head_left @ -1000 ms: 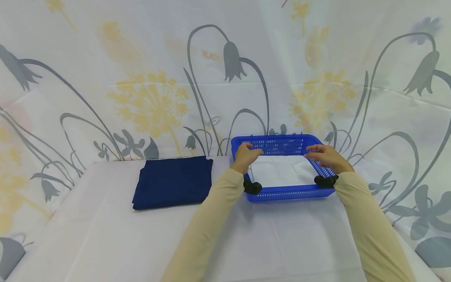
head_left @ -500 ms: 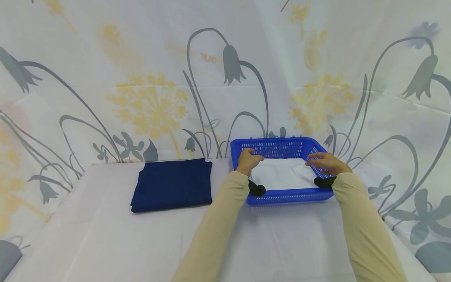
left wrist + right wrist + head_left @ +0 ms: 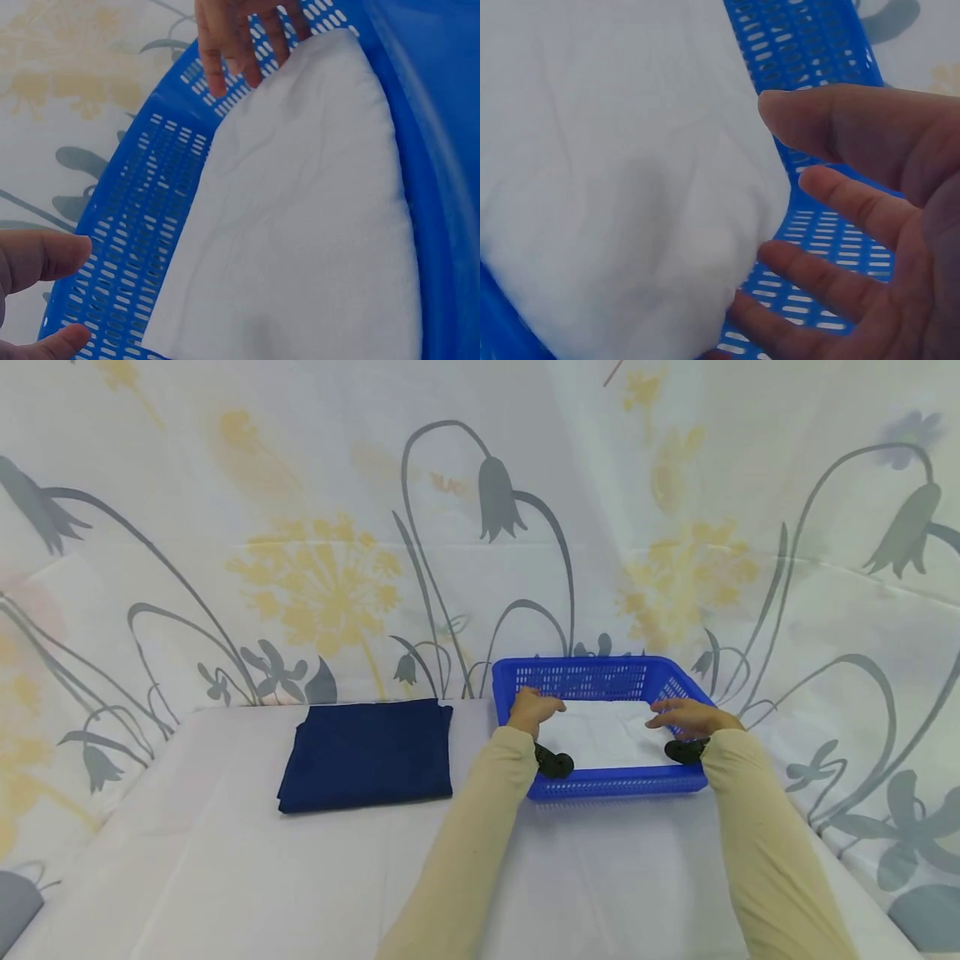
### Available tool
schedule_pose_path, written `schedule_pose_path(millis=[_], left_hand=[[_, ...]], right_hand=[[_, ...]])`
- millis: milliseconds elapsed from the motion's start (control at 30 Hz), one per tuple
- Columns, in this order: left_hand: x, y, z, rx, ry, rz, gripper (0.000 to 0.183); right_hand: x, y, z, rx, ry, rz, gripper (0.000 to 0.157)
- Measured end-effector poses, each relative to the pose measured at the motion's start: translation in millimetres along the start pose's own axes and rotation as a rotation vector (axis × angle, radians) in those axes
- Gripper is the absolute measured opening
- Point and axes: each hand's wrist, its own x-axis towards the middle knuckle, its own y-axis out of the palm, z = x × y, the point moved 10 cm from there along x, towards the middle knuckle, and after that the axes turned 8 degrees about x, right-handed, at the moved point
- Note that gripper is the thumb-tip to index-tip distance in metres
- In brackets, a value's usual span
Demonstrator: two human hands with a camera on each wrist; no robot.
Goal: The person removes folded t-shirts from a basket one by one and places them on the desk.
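A folded white cloth (image 3: 603,735) lies inside a blue plastic basket (image 3: 615,783) with slotted walls. My left hand (image 3: 534,710) is over the basket's left side; in the left wrist view its thumb and a finger (image 3: 56,345) are spread apart beside the cloth, with nothing between them. At the right end, my right hand (image 3: 692,717) reaches in with fingers spread. Its fingertips come right up to the cloth's rounded edge in the right wrist view, the thumb (image 3: 802,124) above the other fingers.
A folded navy cloth (image 3: 367,756) lies on the white-covered table (image 3: 315,877), left of the basket. Behind the table hangs a curtain (image 3: 337,485) printed with flowers. A dark camera strap piece (image 3: 555,764) sits at each wrist.
Both hands have lowered into the basket and come slightly closer together towards the white cloth. The navy cloth and the basket have stayed in place; the head view has shifted a little.
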Motion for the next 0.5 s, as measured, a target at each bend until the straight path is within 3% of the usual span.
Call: schedule_pose_path(millis=[267, 500], left_hand=[[18.4, 9.1, 12.4, -0.100, -0.063, 0.032, 0.072], [27.1, 12.8, 17.4, -0.071, -0.090, 0.044, 0.075]], right_hand=[[5.4, 4.0, -7.2, -0.020, 0.023, 0.020, 0.075], [10.4, 7.3, -11.7, -0.024, 0.050, 0.052, 0.079]])
